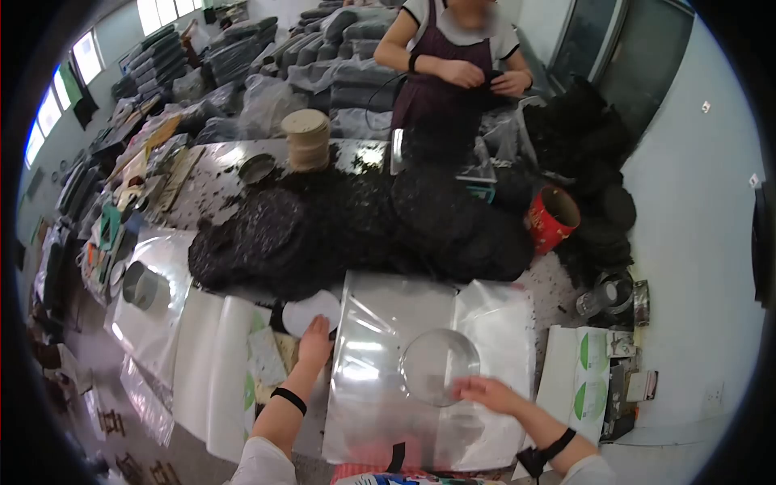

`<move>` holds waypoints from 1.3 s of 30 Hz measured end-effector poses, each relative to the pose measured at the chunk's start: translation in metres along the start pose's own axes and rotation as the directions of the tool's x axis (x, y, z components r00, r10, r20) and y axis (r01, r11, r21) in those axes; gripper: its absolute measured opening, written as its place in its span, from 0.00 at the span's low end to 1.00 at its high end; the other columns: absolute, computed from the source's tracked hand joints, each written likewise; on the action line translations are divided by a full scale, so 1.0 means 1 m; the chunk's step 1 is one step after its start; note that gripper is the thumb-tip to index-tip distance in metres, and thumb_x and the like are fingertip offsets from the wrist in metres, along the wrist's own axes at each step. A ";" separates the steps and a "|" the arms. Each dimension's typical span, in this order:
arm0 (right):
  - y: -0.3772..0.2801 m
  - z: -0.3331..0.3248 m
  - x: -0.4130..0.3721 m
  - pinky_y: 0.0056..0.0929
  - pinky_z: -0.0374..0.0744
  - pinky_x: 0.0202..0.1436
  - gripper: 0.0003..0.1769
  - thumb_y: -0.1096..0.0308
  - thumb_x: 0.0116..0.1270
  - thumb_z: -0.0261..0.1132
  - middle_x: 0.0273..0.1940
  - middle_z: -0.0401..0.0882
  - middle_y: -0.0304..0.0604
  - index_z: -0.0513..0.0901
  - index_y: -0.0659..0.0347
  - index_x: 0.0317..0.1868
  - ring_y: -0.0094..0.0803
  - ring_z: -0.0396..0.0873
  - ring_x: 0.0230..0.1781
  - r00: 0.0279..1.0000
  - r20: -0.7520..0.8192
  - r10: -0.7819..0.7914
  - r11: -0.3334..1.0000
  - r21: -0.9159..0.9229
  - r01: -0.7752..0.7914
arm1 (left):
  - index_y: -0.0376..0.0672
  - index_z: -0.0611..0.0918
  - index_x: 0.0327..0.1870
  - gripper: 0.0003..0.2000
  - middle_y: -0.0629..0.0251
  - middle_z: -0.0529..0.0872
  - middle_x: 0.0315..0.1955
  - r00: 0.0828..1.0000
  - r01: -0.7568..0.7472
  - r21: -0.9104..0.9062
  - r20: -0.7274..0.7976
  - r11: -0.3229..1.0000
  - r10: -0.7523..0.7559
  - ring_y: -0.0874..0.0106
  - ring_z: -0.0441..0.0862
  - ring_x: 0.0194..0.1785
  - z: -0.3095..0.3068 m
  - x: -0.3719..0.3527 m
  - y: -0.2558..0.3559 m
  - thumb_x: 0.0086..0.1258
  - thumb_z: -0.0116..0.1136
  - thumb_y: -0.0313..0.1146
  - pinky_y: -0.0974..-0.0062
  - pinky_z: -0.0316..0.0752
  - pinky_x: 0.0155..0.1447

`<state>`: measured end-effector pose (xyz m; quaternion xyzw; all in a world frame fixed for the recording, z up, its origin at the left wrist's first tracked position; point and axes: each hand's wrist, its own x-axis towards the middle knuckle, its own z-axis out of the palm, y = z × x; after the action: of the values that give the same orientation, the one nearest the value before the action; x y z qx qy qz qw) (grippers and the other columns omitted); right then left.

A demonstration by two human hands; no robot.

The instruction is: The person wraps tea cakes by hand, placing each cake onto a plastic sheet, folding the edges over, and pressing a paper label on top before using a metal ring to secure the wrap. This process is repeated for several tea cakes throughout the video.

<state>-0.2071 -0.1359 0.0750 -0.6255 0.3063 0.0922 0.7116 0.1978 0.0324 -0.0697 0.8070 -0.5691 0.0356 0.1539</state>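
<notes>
My left hand is at the near edge of a white round disc, with its fingers closed over that edge. The disc lies in front of the dark pile; my thumb is hidden. Over a clear plastic sheet, my right hand reaches in from the right, fingers stretched out. Its fingertips overlap the lower right rim of a thin round ring on the sheet. Plastic shows through the ring's middle.
A heap of dark, shredded-looking material spans the table beyond my hands. A red bucket stands at its right, stacked pale discs behind. Another metal ring lies left. Across the table, a person handles something dark.
</notes>
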 end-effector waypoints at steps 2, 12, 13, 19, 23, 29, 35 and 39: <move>-0.047 -0.053 0.036 0.28 0.76 0.56 0.28 0.63 0.72 0.60 0.55 0.79 0.44 0.65 0.63 0.68 0.29 0.78 0.53 0.980 -0.184 -0.082 0.994 0.059 0.094 | 0.42 0.76 0.58 0.21 0.57 0.82 0.52 0.995 -0.057 0.079 0.088 0.995 0.050 0.60 0.81 0.54 0.025 0.003 -0.030 0.62 0.57 0.31 0.65 0.79 0.54; -0.161 -0.167 0.238 0.33 0.78 0.39 0.26 0.57 0.57 0.73 0.41 0.77 0.42 0.76 0.64 0.50 0.31 0.76 0.37 0.659 -0.739 0.143 0.959 0.267 0.092 | 0.44 0.83 0.40 0.08 0.61 0.83 0.31 0.998 -0.026 -0.270 0.044 0.963 0.040 0.58 0.79 0.39 -0.003 0.008 -0.037 0.60 0.60 0.29 0.61 0.76 0.44; -0.161 -0.166 0.241 0.33 0.78 0.39 0.26 0.57 0.57 0.73 0.41 0.77 0.42 0.76 0.64 0.50 0.31 0.76 0.37 0.660 -0.737 0.147 0.956 0.276 0.095 | 0.44 0.83 0.40 0.08 0.61 0.83 0.31 0.998 -0.029 -0.263 0.049 0.964 0.044 0.58 0.79 0.39 0.000 0.010 -0.041 0.60 0.60 0.29 0.61 0.76 0.44; -0.173 -0.154 0.229 0.33 0.77 0.46 0.26 0.60 0.57 0.74 0.47 0.78 0.42 0.76 0.62 0.52 0.34 0.77 0.45 0.566 -0.824 -0.037 0.889 0.231 0.395 | 0.43 0.85 0.41 0.10 0.57 0.82 0.39 0.992 0.128 -0.478 0.072 0.869 -0.107 0.56 0.78 0.46 -0.002 0.011 -0.050 0.59 0.64 0.31 0.62 0.75 0.50; -0.161 -0.145 0.209 0.37 0.79 0.52 0.23 0.68 0.62 0.70 0.50 0.78 0.44 0.74 0.63 0.56 0.38 0.78 0.51 0.671 -0.725 -0.154 0.515 0.520 0.681 | 0.43 0.82 0.49 0.21 0.55 0.77 0.52 0.985 0.166 -0.295 0.095 0.941 -0.144 0.54 0.72 0.57 -0.004 0.026 -0.030 0.52 0.71 0.36 0.61 0.71 0.62; -0.103 -0.105 0.065 0.41 0.68 0.70 0.26 0.67 0.70 0.62 0.65 0.72 0.46 0.69 0.64 0.66 0.38 0.71 0.65 0.759 -0.619 -0.203 0.509 0.595 0.622 | 0.42 0.83 0.44 0.18 0.55 0.81 0.44 0.977 0.191 -0.422 0.168 0.886 -0.131 0.53 0.75 0.53 0.009 0.022 -0.051 0.52 0.71 0.37 0.60 0.72 0.58; 0.005 -0.071 -0.055 0.40 0.66 0.72 0.28 0.66 0.70 0.61 0.67 0.70 0.43 0.67 0.64 0.68 0.38 0.69 0.67 0.702 -0.711 0.036 0.421 0.648 0.635 | 0.39 0.84 0.35 0.09 0.56 0.84 0.34 0.955 0.281 -0.495 0.228 0.822 -0.190 0.55 0.81 0.42 0.000 0.022 -0.053 0.57 0.66 0.35 0.61 0.75 0.49; 0.054 -0.052 -0.108 0.41 0.69 0.70 0.28 0.68 0.70 0.61 0.66 0.71 0.43 0.66 0.64 0.68 0.38 0.70 0.66 0.574 -0.809 0.125 0.399 0.571 0.718 | 0.40 0.83 0.35 0.05 0.56 0.85 0.42 0.986 0.006 -0.478 -0.144 0.878 -0.086 0.56 0.82 0.47 -0.053 0.042 0.031 0.62 0.61 0.31 0.63 0.76 0.51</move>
<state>-0.3375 -0.1474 0.0875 -0.1929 0.4364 -0.4929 0.7276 0.1901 0.0003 -0.0030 0.7522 -0.5267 -0.0439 0.3936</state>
